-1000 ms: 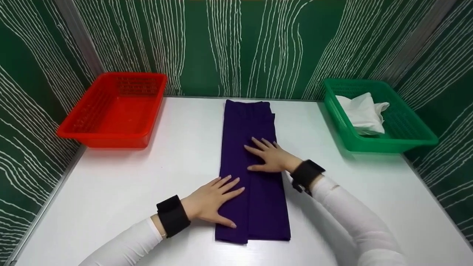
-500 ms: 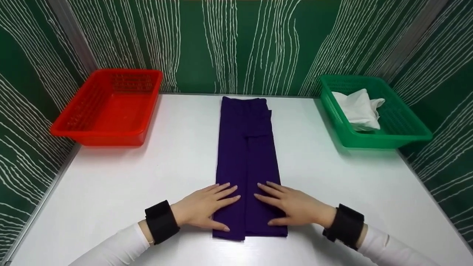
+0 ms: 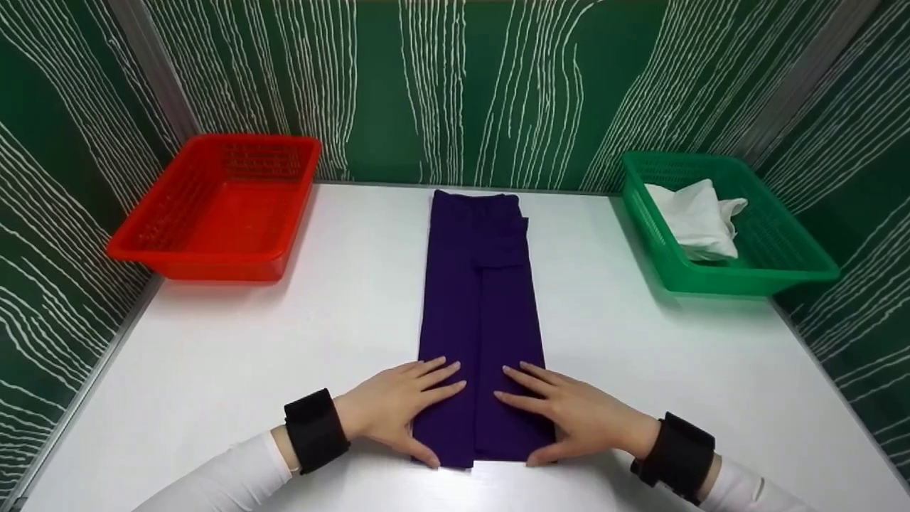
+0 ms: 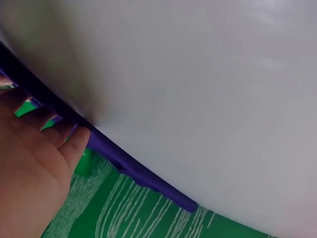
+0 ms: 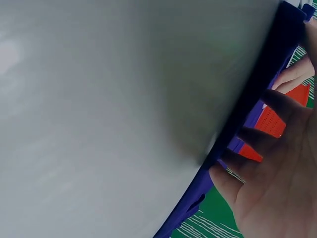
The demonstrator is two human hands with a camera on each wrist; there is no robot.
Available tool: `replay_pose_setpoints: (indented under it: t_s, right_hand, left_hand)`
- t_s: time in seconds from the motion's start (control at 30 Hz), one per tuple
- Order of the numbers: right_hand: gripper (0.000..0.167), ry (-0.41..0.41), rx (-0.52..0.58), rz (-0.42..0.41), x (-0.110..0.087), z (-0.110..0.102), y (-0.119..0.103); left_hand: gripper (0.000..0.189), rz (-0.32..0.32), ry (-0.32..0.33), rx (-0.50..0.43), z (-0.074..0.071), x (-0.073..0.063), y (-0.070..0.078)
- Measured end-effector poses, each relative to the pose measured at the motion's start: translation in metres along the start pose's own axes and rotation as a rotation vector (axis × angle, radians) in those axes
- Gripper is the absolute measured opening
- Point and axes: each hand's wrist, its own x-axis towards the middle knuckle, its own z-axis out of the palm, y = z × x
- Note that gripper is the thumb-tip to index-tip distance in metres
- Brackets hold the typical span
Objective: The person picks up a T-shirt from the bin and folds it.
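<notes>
A dark purple garment, folded into a long strip, lies lengthwise on the white table. A short flap edge crosses its right half, below the gathered far end. My left hand rests with spread fingers on the near left part, thumb by the bottom hem. Opposite it, my right hand lies on the near right part, its thumb at the bottom corner. Both wrist views show the garment edge-on as a thin layer, with the left fingers and the right fingers along its side.
A red plastic basket stands at the back left. At the back right is a green basket with a crumpled white cloth inside. Green walls with white wavy lines enclose the table's back and sides.
My right hand has slid from the garment's middle toward its near end, uncovering the flap edge. My left hand has shifted slightly nearer. The garment lies as before.
</notes>
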Motion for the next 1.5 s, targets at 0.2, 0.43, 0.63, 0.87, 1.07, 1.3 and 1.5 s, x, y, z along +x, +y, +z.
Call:
replay_pose_setpoints:
  t_s: [0.2, 0.43, 0.63, 0.87, 1.07, 1.3, 1.5]
  right_hand:
    - [0.089, 0.002, 0.006, -0.032, -0.004, 0.001, -0.003]
    - [0.056, 0.099, -0.071, -0.155, -0.008, -0.003, -0.006]
    - [0.056, 0.139, -0.184, -0.235, -0.009, -0.002, -0.010]
    - [0.059, 0.175, -0.274, -0.264, -0.009, 0.000, -0.009]
    - [0.063, 0.173, -0.270, -0.261, -0.010, 0.001, -0.008]
    - [0.062, 0.158, -0.229, -0.247, -0.015, 0.005, -0.010]
    - [0.055, 0.175, -0.216, -0.249, -0.018, 0.004, -0.012]
  left_hand:
    - [0.118, 0.016, -0.003, 0.052, -0.002, -0.003, 0.006]
    - [0.090, 0.028, 0.001, 0.140, -0.005, -0.005, 0.015]
    - [0.063, 0.106, 0.097, 0.372, -0.002, -0.006, 0.019]
    - [0.057, 0.125, 0.141, 0.449, 0.002, -0.007, 0.017]
    - [0.057, 0.138, 0.142, 0.419, 0.005, -0.008, 0.015]
    - [0.069, 0.119, 0.089, 0.375, 0.007, -0.013, 0.015]
    - [0.067, 0.126, 0.090, 0.347, 0.008, -0.017, 0.013]
